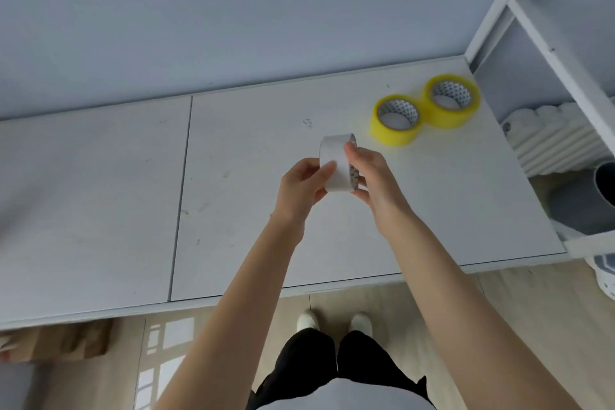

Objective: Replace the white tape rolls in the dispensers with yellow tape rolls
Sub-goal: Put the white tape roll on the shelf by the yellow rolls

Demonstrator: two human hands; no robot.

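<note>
A white tape roll (pixel 335 156) stands on edge in the air above the middle of the white table (pixel 253 210). My left hand (pixel 301 188) grips its left side, thumb across the outer face. My right hand (pixel 369 176) holds its right side, fingers over the printed core. Two yellow tape rolls lie flat and touching each other at the back right of the table: the nearer one (pixel 396 119) and the farther one (pixel 452 100). No dispenser is in view.
A white metal frame (pixel 545 43) rises at the table's right edge. Behind it are a white ribbed radiator (pixel 559 140) and a grey pipe (pixel 599 190). A seam (pixel 181 196) splits the tabletop. A pale wall stands behind the table.
</note>
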